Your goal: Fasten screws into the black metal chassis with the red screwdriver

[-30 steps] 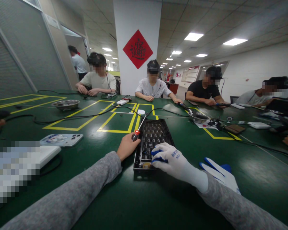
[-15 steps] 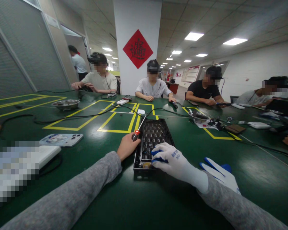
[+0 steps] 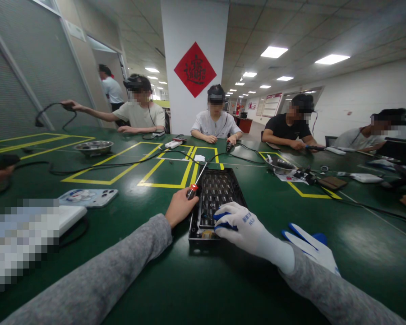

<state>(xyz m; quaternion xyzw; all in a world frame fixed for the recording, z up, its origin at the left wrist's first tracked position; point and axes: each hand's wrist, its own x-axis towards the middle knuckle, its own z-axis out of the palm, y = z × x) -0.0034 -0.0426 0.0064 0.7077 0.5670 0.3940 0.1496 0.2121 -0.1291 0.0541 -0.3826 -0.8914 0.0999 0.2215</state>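
In the middle of the table lies a long black case with rows of small silver, bit-like pieces in it. My bare left hand is closed around a screwdriver with a red and dark handle, its thin shaft pointing up and away along the case's left edge. A white glove with blue fingertips covers my right hand. Its fingers curl over the near right part of the case, thumb and forefinger bent toward each other; what lies between them is hidden. A small yellowish piece shows at the case's near end.
A spare glove lies right of my forearm. To the left are a phone and a partly blurred white box. Metal bowls, black cables and yellow tape mark the table. Several co-workers sit around it.
My hands, the screwdriver and the case stay almost still. The co-worker at the back left has stretched an arm out leftward with a dark cabled object. A dark object now shows in the far-left hand.
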